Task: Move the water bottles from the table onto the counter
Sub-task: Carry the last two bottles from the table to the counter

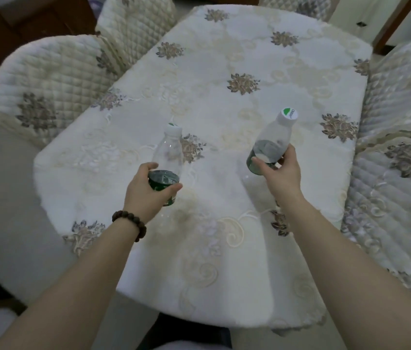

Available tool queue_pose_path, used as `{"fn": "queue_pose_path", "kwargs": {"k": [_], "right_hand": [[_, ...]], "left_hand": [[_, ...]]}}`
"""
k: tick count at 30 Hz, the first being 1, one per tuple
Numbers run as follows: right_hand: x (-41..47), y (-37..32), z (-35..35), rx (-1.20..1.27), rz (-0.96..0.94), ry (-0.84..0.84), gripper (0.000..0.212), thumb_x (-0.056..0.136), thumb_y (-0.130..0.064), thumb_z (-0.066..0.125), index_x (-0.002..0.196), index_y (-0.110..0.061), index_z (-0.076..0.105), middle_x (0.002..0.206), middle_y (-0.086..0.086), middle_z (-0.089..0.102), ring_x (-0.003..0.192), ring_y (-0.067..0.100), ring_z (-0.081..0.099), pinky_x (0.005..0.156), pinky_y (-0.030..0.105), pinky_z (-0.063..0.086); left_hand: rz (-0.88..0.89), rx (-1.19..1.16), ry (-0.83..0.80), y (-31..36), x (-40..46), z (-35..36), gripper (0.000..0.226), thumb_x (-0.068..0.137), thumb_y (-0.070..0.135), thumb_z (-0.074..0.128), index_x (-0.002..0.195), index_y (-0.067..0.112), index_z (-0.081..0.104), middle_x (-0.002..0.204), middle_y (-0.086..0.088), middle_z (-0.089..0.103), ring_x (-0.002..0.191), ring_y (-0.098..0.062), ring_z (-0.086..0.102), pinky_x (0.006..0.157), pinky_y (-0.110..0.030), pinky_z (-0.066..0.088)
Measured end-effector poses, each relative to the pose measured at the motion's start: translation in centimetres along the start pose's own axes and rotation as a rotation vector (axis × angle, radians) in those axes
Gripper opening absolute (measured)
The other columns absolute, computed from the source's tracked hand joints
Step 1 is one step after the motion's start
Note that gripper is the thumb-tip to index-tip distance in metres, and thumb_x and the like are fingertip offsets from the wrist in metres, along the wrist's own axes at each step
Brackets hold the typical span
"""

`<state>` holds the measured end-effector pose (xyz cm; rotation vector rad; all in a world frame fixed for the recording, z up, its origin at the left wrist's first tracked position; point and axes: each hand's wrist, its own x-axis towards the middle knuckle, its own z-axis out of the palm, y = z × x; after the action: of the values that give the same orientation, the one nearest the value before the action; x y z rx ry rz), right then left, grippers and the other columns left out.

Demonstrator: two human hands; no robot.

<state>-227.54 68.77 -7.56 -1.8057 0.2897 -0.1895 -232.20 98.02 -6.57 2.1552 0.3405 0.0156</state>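
Both bare forearms reached forward side by side, well apart. The left hand (146, 192) was curled, its thumb pointing to the right and its fingers (146, 169) wrapped over the far side of what it held; a dark beaded bracelet (130, 223) circled that wrist. The right hand (281, 173) sat higher and farther forward, thumb on the left, fingers hooked round the right side, wrist bare.

Table (224, 59) under cream floral-embroidered cloth (224, 198); quilted chairs (43, 82) around it.
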Motion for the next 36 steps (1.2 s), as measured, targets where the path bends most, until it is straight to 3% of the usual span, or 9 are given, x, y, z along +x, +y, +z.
{"fn": "queue_pose_path", "kwargs": {"k": [4, 9, 17, 20, 22, 25, 28, 32, 36], "right_hand": [[-1.3, -1.3, 3.9, 0.031, -0.030, -0.093, 0.052, 0.071, -0.029, 0.079, 0.112, -0.031, 0.047, 0.102, -0.022, 0.058, 0.087, -0.017, 0.056, 0.064, 0.006, 0.046], [-4.1, -3.8, 11.5, 0.048, -0.070, -0.246, 0.049, 0.071, -0.033, 0.079, 0.109, -0.033, 0.049, 0.104, -0.017, 0.062, 0.095, -0.006, 0.058, 0.067, 0.010, 0.048], [-10.5, -10.0, 28.1, 0.049, -0.158, -0.483, 0.048, 0.074, -0.028, 0.078, 0.112, -0.031, 0.048, 0.103, -0.022, 0.057, 0.088, -0.018, 0.053, 0.063, 0.006, 0.046], [-13.2, -12.6, 35.2, 0.043, -0.171, -0.549, 0.047, 0.073, -0.028, 0.078, 0.109, -0.032, 0.049, 0.102, -0.020, 0.059, 0.086, -0.017, 0.055, 0.062, 0.007, 0.047], [-14.9, -14.4, 40.0, 0.031, -0.189, -0.599, 0.046, 0.072, -0.029, 0.078, 0.108, -0.032, 0.050, 0.102, -0.018, 0.061, 0.088, -0.012, 0.057, 0.065, 0.012, 0.050], [-17.3, -17.1, 46.6, -0.002, -0.231, -0.663, 0.045, 0.071, -0.033, 0.078, 0.106, -0.036, 0.050, 0.103, -0.020, 0.061, 0.094, -0.007, 0.058, 0.073, 0.018, 0.051], [-19.0, -19.3, 51.7, -0.020, -0.277, -0.707, 0.042, 0.070, -0.034, 0.079, 0.100, -0.040, 0.049, 0.102, -0.023, 0.061, 0.095, -0.010, 0.056, 0.073, 0.015, 0.049], [-19.6, -21.3, 57.2, -0.034, -0.333, -0.745, 0.048, 0.072, -0.037, 0.078, 0.111, -0.033, 0.050, 0.111, -0.014, 0.060, 0.102, -0.002, 0.056, 0.074, 0.012, 0.045], [-19.2, -22.6, 62.5, -0.056, -0.332, -0.773, 0.044, 0.072, -0.039, 0.076, 0.107, -0.030, 0.050, 0.103, -0.020, 0.061, 0.095, -0.004, 0.057, 0.072, 0.018, 0.049]], "left_hand": [[-0.085, -0.101, 0.119, -2.2, -0.4, -3.7, 0.066, 0.067, 0.039, 0.082, 0.122, 0.024, 0.047, 0.112, 0.003, 0.055, 0.098, -0.016, 0.057, 0.072, -0.020, 0.046], [-0.138, -0.189, 0.276, -5.4, -0.9, -9.6, 0.063, 0.068, 0.038, 0.082, 0.120, 0.025, 0.048, 0.114, 0.004, 0.055, 0.098, -0.014, 0.056, 0.065, -0.009, 0.041], [-0.185, -0.277, 0.439, -13.7, -1.5, -22.6, 0.057, 0.066, 0.036, 0.083, 0.111, 0.025, 0.050, 0.107, 0.007, 0.060, 0.094, -0.010, 0.059, 0.070, -0.015, 0.045], [-0.203, -0.292, 0.519, -17.7, -1.4, -28.5, 0.056, 0.064, 0.036, 0.084, 0.108, 0.026, 0.051, 0.099, 0.015, 0.060, 0.089, 0.000, 0.059, 0.076, -0.020, 0.047], [-0.224, -0.301, 0.564, -20.3, -1.2, -32.4, 0.058, 0.064, 0.037, 0.084, 0.110, 0.025, 0.052, 0.101, 0.012, 0.061, 0.091, -0.004, 0.060, 0.079, -0.024, 0.048], [-0.247, -0.307, 0.629, -23.9, -0.7, -38.2, 0.060, 0.063, 0.036, 0.084, 0.113, 0.024, 0.051, 0.106, 0.007, 0.061, 0.094, -0.008, 0.059, 0.074, -0.018, 0.046], [-0.265, -0.318, 0.687, -26.8, 0.0, -43.5, 0.065, 0.063, 0.035, 0.085, 0.116, 0.021, 0.050, 0.111, 0.005, 0.060, 0.098, -0.011, 0.059, 0.080, -0.021, 0.047], [-0.286, -0.294, 0.774, -29.3, 1.1, -48.6, 0.064, 0.063, 0.039, 0.084, 0.114, 0.031, 0.046, 0.104, 0.018, 0.052, 0.090, 0.001, 0.051, 0.065, -0.003, 0.034], [-0.291, -0.263, 0.789, -31.6, 3.3, -52.0, 0.067, 0.064, 0.039, 0.084, 0.119, 0.026, 0.049, 0.109, 0.012, 0.053, 0.097, -0.005, 0.052, 0.065, -0.001, 0.034]]}}
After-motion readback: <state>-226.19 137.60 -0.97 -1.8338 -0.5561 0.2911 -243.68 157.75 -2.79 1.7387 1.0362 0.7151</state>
